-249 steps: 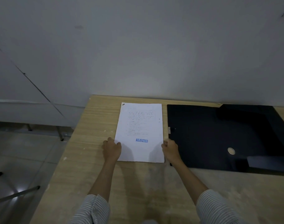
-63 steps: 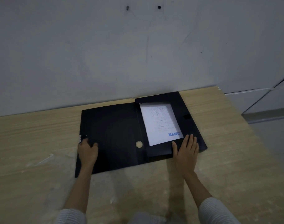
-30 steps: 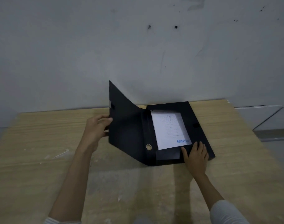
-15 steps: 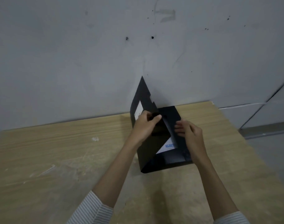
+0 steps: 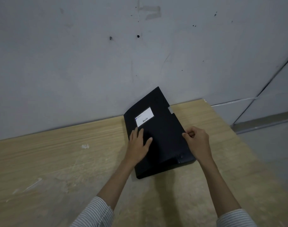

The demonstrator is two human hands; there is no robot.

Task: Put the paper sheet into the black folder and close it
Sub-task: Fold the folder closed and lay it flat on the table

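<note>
The black folder point(image 5: 164, 135) lies on the wooden table with its cover folded down over it and a white label on the cover's far part. The paper sheet is hidden inside. My left hand point(image 5: 139, 145) rests flat on the cover, fingers spread, at the folder's left half. My right hand point(image 5: 196, 141) is curled at the folder's right edge, fingers pinching the cover's edge there. The folder's near edge still shows a slight gap under the cover.
The wooden table point(image 5: 58, 161) runs up to a grey wall point(image 5: 90, 63) just behind the folder. The table's right edge point(image 5: 248, 158) drops off close beside my right hand. A small white scrap point(image 5: 85, 146) lies to the left.
The cover, upright half a second ago under my left hand, has swung down over the paper. My left hand now lies flat on it; my right hand moved to the right edge.
</note>
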